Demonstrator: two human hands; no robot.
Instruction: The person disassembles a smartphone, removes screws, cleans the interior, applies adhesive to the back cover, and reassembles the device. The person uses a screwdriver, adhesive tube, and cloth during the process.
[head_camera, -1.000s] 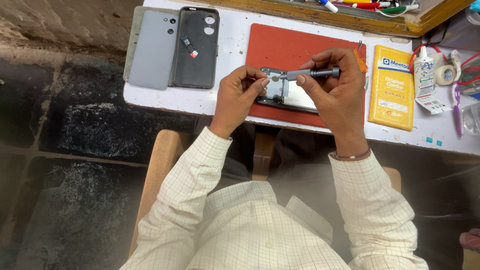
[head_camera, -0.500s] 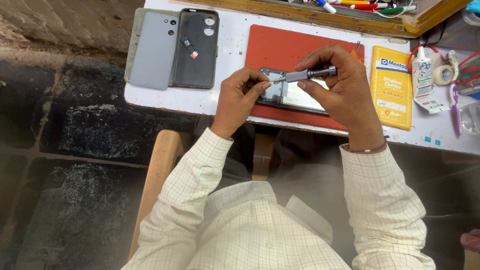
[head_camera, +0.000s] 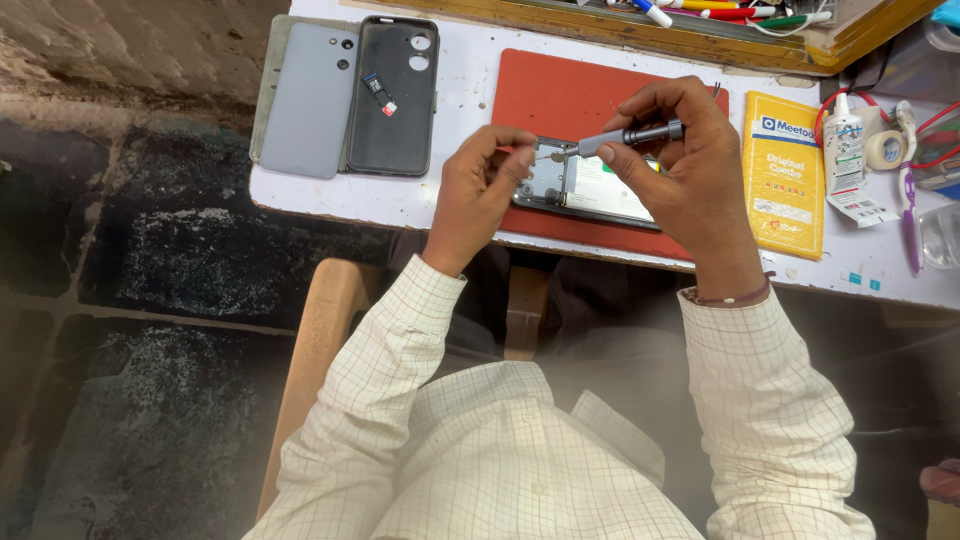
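**Opened phone held for screwdriver work at the centre of the frame**

An opened phone (head_camera: 590, 190), its back removed, is laid flat on a red mat (head_camera: 560, 100) just above the frame's centre, near the front edge of the white table (head_camera: 450, 205). The left hand (head_camera: 480, 195) is closed on the phone's left end, fingertips pinched at the tool's tip — apparently so that the body is steadied and a small part is guided. The right hand (head_camera: 690, 170) is clenched around a grey precision screwdriver (head_camera: 625, 137), held nearly level with its tip pointing left onto the phone's upper left corner. Whether a screw is at the tip cannot be told.

At the upper left, 2 pieces lie side by side: a grey back panel (head_camera: 310, 95) and a black case (head_camera: 392, 95) with a small card on it. To the right of the mat lie a yellow packet (head_camera: 785, 185), a white glue bottle (head_camera: 845, 135) and a roll of tape (head_camera: 885, 148) — all apart from the hands. Nothing obstructs the working area.
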